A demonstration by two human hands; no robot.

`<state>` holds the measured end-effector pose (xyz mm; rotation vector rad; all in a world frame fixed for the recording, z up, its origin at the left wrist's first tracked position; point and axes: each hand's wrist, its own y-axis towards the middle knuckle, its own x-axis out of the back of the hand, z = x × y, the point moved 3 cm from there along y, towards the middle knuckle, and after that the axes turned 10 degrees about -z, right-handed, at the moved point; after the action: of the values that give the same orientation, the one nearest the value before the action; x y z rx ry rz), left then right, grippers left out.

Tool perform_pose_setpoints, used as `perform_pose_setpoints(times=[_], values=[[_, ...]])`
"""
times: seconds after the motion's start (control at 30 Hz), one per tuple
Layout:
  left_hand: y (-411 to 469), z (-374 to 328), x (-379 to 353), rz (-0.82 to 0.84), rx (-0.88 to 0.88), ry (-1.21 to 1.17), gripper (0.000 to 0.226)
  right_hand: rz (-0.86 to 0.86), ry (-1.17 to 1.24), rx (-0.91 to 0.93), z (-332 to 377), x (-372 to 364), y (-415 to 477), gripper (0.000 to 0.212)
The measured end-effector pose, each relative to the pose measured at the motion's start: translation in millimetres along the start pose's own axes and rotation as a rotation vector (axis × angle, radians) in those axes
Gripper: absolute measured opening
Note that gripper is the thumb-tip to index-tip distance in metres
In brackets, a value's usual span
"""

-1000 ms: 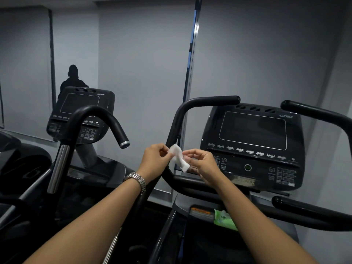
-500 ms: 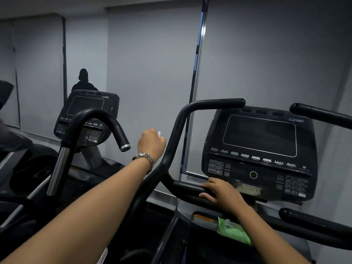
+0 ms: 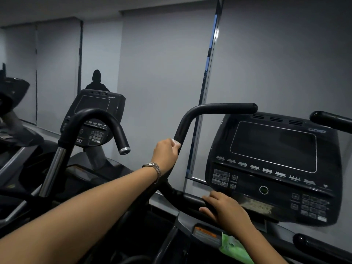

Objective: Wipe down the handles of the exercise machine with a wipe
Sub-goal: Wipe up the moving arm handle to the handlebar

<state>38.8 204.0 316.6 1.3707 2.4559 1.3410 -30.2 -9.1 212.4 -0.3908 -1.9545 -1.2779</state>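
**Risks.** Only a small white corner of the wipe point(image 3: 176, 143) shows, at the fingertips of the left hand point(image 3: 166, 151). The rest is hidden inside the grip. If the wipe is bunched there, my judgement is that bare palm rather than cloth will run along the handle point(image 3: 215, 109) and leave it only partly cleaned. A slack hold at the bend above could let the wipe slip out and drop into the dark gap left of the console point(image 3: 274, 164). Two sections are easily skipped: the handle's level top, up and left of the console, and the second handle point(image 3: 331, 119) at the console's upper right. The wristwatch point(image 3: 153, 167) sits close to the bar and could knock against it on a downward stroke.

**Fingers.** On the left hand, the fingers are wrapped round the sloping part of the handle, left of the console, clasping the wipe against it. No gap shows between fingers and bar. The right hand point(image 3: 226, 208) lies on the lower bar point(image 3: 190, 199), just below the console's left corner. Its fingers are fairly straight and relaxed over the top, with the thumb on the near side. It holds nothing and appears only to brace.

**Location.** The wipe is on the handle, under the left hand. A green packet point(image 3: 235, 248) lies below the console, beside the right forearm.
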Motion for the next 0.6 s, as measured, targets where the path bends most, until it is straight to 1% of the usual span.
perform_pose_setpoints(times=[0.07,0.17,0.27,0.33,0.43,0.5,0.6], values=[[1,5,-2,0.015,-0.025,0.018,0.017,-0.064,-0.087,0.046,2,-4,-2,0.048],[19,-4,-3,-0.024,-0.004,-0.005,0.006,-0.137,-0.146,0.103,4,-7,-3,0.045],[27,-12,-6,-0.053,0.005,-0.039,0.004,-0.147,-0.151,0.109,5,-6,-2,0.038],[22,0,-12,-0.044,0.028,-0.010,0.007,-0.141,-0.138,0.115,5,-6,-3,0.039],[15,16,-14,-0.014,0.034,0.041,0.005,-0.158,-0.117,0.107,4,-6,-2,0.038],[21,9,-10,-0.004,0.033,0.023,0.008,-0.153,-0.114,0.096,4,-5,-1,0.037],[37,-11,-4,-0.035,0.010,-0.024,0.010,-0.117,-0.117,0.067,4,-3,0,0.038]])
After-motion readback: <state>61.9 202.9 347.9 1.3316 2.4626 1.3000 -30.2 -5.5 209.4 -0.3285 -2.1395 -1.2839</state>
